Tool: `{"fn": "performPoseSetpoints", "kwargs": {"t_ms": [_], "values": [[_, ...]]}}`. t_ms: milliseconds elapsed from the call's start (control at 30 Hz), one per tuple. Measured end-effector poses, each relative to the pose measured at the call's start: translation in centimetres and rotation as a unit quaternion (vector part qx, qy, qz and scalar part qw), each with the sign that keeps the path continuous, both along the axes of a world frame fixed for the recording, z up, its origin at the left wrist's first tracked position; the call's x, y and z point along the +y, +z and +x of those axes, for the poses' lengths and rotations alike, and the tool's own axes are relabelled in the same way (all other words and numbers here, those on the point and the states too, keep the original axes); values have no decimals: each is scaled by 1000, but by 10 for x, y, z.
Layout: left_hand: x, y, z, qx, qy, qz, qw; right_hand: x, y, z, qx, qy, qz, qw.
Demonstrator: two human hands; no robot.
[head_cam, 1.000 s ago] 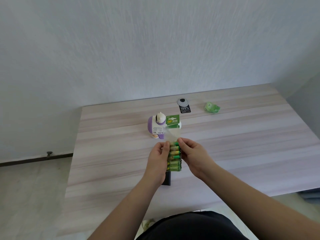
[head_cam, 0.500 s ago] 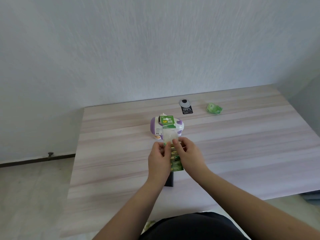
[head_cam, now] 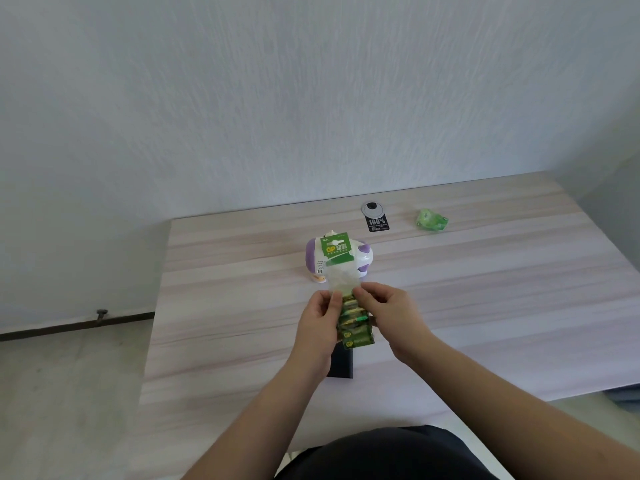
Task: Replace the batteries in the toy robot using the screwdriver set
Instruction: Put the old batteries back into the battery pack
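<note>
**Both hands on the battery pack, toy robot waiting behind it**

Your left hand (head_cam: 320, 322) and right hand (head_cam: 393, 315) hold the battery pack (head_cam: 355, 327) between them, lifted above the desk (head_cam: 485, 306) near its front middle. Each grip is pressed together on the pack: the left thumb and fingers pinch its left edge, and the right fingertips (head_cam: 360, 294) pinch the clear plastic wrap at the top of the row of green batteries. The wrap stretches upward from your fingers to a green cardboard header (head_cam: 337, 252) — it stands up and covers part of the toy behind it.

The toy robot (head_cam: 362, 259), white with purple patches, sits on the desk just beyond your hands, near the middle of the surface. Its left side shows a small grid of holes; whether any cover on it is open, you cannot tell from this angle.

Under your left wrist lies a flat black case (head_cam: 343, 367) on the desk, mostly hidden by the hand and the pack.

Toward the far edge of the desk there is a round grey cable port (head_cam: 373, 208), a small black label (head_cam: 377, 224) touching it on the near side, and — further right, well apart from the toy — a crumpled piece of green plastic (head_cam: 431, 220).
</note>
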State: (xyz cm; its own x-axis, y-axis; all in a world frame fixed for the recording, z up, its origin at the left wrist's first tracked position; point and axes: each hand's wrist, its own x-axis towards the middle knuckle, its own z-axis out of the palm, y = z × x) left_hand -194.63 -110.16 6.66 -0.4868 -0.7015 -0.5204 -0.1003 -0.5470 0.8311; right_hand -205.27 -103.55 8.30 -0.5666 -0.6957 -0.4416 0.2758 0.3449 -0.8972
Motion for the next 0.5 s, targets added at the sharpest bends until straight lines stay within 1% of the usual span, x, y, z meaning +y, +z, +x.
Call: {"fn": "performPoseSetpoints", "kwargs": {"t_ms": [100,300,400,500], "values": [[-3,-1,2,-3,-7,-15,1000,1,4,-3,-11,13,4,1000],[-7,-1,2,-9,-12,-21,1000,0,-1,-6,-15,-11,15,1000],[-13,1,5,-20,-48,-32,998,0,-2,-5,7,-7,17,1000],[-21,4,10,-7,-77,-31,997,-1,-2,-4,39,9,22,999]]}}
